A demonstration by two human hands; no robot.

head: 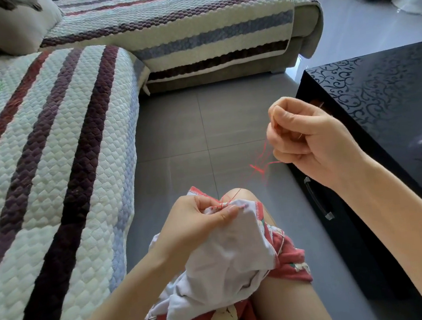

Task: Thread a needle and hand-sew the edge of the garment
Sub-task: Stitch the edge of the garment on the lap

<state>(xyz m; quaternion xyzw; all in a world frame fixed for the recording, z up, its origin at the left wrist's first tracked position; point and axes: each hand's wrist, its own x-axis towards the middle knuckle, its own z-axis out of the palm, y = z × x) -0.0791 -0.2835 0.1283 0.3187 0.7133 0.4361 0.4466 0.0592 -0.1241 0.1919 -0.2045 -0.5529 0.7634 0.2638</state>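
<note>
The left hand (205, 217) pinches the garment (235, 256) edge on the knee (244, 194), steadying it. The right hand (304, 139), clamped on red thread (260, 167), is raised at right, likely to draw it taut.

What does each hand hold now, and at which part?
The left hand pinches the white garment at its stitched edge. The right hand grips the upper end of the red thread; whether it holds anything else cannot be told.
</note>
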